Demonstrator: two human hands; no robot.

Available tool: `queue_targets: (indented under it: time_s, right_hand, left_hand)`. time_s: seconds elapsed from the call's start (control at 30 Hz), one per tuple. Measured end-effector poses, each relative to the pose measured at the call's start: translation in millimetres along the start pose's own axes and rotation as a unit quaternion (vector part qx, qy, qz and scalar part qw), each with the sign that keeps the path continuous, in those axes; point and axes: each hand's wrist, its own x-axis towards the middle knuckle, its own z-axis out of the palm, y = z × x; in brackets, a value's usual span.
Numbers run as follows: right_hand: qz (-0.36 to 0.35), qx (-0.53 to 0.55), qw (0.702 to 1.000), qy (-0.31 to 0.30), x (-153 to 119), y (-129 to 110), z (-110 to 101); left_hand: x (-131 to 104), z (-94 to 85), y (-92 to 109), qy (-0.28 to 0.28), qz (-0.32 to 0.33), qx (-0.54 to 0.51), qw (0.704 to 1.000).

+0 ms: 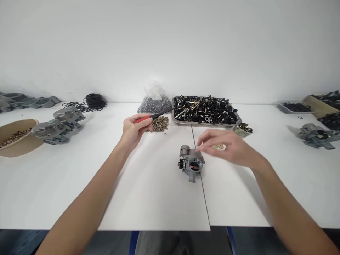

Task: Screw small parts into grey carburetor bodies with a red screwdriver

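My left hand (135,130) is closed round the red handle of a screwdriver (143,119), whose dark shaft points right towards the metal tray. Small brass-coloured parts (160,124) lie beneath and beside that hand. My right hand (225,145) hangs just above and to the right of a grey metal carburetor (191,163), its thumb and fingers drawn together and slightly blurred. Whether anything small is between those fingertips cannot be made out. The carburetor stands on the white table, its round bore facing me. Flat brass-coloured discs (220,146) show partly behind my right hand.
A metal tray (207,124) of black parts and a plastic bag (154,102) stand by the wall. At left are a beige bowl (23,150), metal bodies (60,125) and black cord (94,102). Another metal body (318,135) and a clear tray (294,107) sit at right.
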Motion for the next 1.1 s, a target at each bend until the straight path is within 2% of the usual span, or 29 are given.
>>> queue_targets:
  time_s: [0.07, 0.1, 0.2, 0.3, 0.4, 0.53, 0.73, 0.87, 1.0, 1.1]
  right_hand:
    - [0.065, -0.028, 0.994, 0.081, 1.6, 15.5, -8.6]
    - [0.11, -0.057, 0.987, 0.098, 2.4, 26.0, -11.8]
    - [0.214, -0.146, 0.964, 0.067, 4.7, 62.7, -14.3]
    - [0.217, -0.188, 0.956, 0.052, 7.5, 95.2, -9.0]
    - [0.21, -0.196, 0.956, 0.059, 9.7, 113.3, -3.8]
    - [0.238, -0.21, 0.947, 0.056, 10.0, 113.6, -0.6]
    - [0.297, -0.179, 0.935, 0.078, 9.2, 86.4, 5.7]
    - [0.315, -0.145, 0.935, 0.072, 9.3, 77.7, 4.7]
    - [0.339, -0.102, 0.934, 0.05, 9.2, 79.1, 1.4]
    - [0.331, -0.145, 0.93, 0.07, 9.4, 83.4, 1.0]
  left_hand:
    - [1.9, -1.1, 0.2, 0.003, 0.01, -0.011, 1.0]
    - [2.9, -1.8, 0.6, 0.007, 0.016, -0.017, 1.0]
    - [6.6, -5.3, 2.8, 0.039, 0.039, -0.041, 0.998]
    - [10.3, -10.3, 4.8, 0.081, 0.066, -0.06, 0.993]
    - [12.4, -14.7, 4.6, 0.103, 0.094, -0.034, 0.99]
    - [11.9, -16.2, 1.8, 0.112, 0.114, 0.029, 0.987]
    - [10.1, -16.7, -3.6, 0.098, 0.132, 0.127, 0.978]
    - [10.8, -17.1, -5.9, 0.088, 0.131, 0.126, 0.979]
    - [11.2, -16.3, -6.9, 0.088, 0.127, 0.123, 0.98]
    - [11.0, -15.9, -5.2, 0.09, 0.125, 0.118, 0.981]
